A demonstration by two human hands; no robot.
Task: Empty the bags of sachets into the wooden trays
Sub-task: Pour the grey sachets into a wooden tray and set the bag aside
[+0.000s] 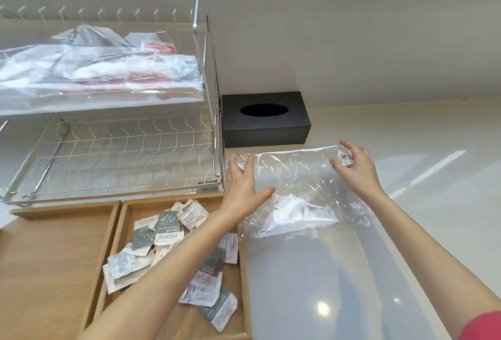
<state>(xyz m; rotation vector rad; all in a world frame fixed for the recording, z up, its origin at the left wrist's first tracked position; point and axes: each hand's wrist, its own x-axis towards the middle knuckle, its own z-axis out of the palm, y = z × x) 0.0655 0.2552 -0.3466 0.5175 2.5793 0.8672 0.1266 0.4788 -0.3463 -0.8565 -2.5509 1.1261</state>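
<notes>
A clear plastic bag (295,177) is held up over the white counter, right of the wooden trays. My left hand (244,185) grips its left edge and my right hand (355,166) pinches its upper right corner. Something white and crumpled shows in the bag's lower part (295,211); I cannot tell what it is. The right wooden tray (127,220) holds several grey and white sachets (165,234) in a loose heap under my left forearm. The left wooden tray (54,253) has a bare bottom. More bags of sachets (103,68), some red, lie on the rack's upper shelf.
A clear two-level dish rack (119,155) stands behind the trays, its lower wire shelf bare. A black tissue box (264,120) sits against the wall, just beyond the bag. The glossy white counter (423,171) stretches to the right.
</notes>
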